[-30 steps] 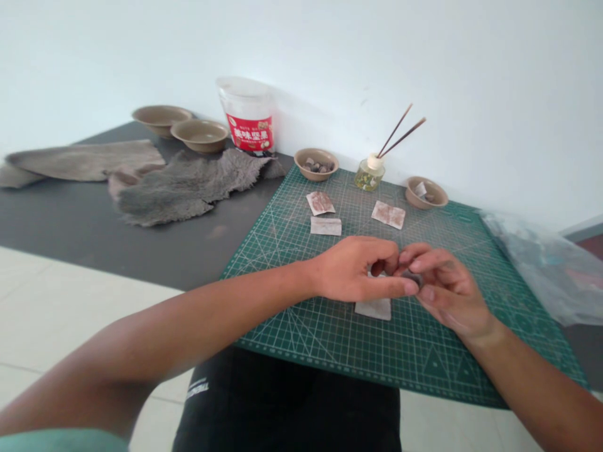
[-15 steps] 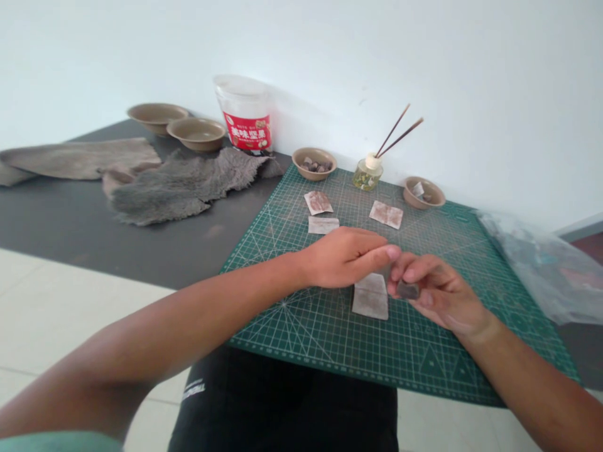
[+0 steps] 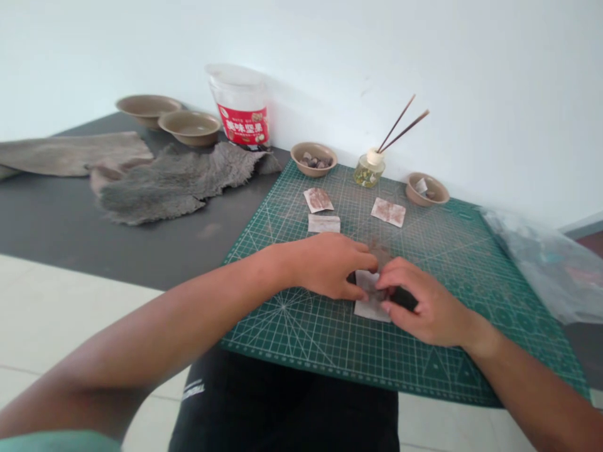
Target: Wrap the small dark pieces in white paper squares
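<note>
On the green cutting mat (image 3: 311, 326) a pale paper-like sheet (image 3: 370, 310) lies between my hands. The fingertips of my left hand (image 3: 334, 267) touch its upper left part, thumb and fingers apart. My right hand (image 3: 421, 301) is at the sheet's right side, its fingers curled round a small dark piece (image 3: 380, 294) that is partly hidden and blurred. Beyond my hands lie a brown-stained patch (image 3: 319, 199), a pale folded strip (image 3: 324, 223) and another stained patch (image 3: 389, 212).
Behind stand a bowl of small dark pieces (image 3: 314, 159), a reed diffuser (image 3: 369, 169) and a smaller bowl (image 3: 426, 189). Grey cloth (image 3: 160, 185), two bowls (image 3: 191, 128) and a plastic tub (image 3: 242, 113) are left. Clear plastic (image 3: 541, 263) lies right.
My right hand has moved left and down onto the pale sheet with the dark piece. My left hand has shifted slightly left, and its thumb and fingers have spread over the sheet's edge.
</note>
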A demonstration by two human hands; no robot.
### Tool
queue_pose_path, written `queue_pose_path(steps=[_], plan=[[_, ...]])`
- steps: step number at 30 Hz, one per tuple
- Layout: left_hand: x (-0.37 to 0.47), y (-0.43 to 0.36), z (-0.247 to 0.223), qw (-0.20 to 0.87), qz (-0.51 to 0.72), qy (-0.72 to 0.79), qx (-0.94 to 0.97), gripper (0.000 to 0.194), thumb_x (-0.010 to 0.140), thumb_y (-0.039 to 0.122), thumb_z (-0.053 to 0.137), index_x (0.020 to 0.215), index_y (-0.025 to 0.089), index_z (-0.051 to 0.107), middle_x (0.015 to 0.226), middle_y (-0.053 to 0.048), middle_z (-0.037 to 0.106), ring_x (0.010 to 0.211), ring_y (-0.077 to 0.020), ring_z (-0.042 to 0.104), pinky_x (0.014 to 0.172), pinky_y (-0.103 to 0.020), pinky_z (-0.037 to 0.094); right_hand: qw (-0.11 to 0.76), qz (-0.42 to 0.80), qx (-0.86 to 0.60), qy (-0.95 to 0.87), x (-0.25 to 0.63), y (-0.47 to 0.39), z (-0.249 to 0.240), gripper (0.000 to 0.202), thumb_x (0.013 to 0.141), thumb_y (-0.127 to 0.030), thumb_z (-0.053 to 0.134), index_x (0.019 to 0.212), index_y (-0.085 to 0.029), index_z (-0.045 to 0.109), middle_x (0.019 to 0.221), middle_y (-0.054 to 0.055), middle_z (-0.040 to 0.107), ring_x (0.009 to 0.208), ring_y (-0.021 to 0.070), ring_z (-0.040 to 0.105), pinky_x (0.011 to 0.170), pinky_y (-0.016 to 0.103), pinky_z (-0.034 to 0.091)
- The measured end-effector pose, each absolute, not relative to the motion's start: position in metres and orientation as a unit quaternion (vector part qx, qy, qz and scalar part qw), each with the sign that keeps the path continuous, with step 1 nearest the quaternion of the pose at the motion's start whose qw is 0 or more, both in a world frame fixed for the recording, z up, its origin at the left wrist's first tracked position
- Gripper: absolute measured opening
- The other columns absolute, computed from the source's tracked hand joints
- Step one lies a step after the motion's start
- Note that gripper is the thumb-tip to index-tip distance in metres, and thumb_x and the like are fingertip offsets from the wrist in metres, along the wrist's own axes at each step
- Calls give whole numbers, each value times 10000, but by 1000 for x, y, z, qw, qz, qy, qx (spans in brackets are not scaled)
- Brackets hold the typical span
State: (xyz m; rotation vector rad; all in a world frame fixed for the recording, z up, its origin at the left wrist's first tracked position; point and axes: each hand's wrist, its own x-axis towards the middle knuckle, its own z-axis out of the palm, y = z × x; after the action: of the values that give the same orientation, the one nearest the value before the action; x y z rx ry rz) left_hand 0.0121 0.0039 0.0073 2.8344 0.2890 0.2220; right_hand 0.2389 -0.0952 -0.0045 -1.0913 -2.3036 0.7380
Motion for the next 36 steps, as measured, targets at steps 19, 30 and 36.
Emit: queue_pose_path(steps=[19, 30, 36], plan=[[9, -11, 14, 75, -9, 178, 981, 374, 843, 547, 673, 1036, 229, 633, 826, -39, 705, 740, -249, 683, 552, -295, 397, 143, 118, -435, -881, 237, -89, -16, 109, 977, -233, 566, 1062, -226, 633, 1083, 60, 665, 978, 221, 603, 868, 394, 506], [9, -12, 16, 35, 5, 194, 980, 386, 854, 576, 655, 1016, 232, 720, 730, -71, 708, 685, -260, 680, 542, -295, 403, 135, 103, -416, -893, 247, -85, -11, 114, 975, -232, 569, 1068, -228, 636, 1084, 63, 669, 992, 227, 606, 875, 413, 516], [10, -10, 13, 33, 10, 210, 977, 344, 902, 509, 599, 1037, 210, 702, 762, -82, 718, 714, -265, 691, 586, -306, 442, 178, 88, -424, -884, 244, -85, -12, 109, 958, -223, 593, 1053, -224, 646, 1094, 70, 676, 1011, 228, 617, 893, 406, 518]])
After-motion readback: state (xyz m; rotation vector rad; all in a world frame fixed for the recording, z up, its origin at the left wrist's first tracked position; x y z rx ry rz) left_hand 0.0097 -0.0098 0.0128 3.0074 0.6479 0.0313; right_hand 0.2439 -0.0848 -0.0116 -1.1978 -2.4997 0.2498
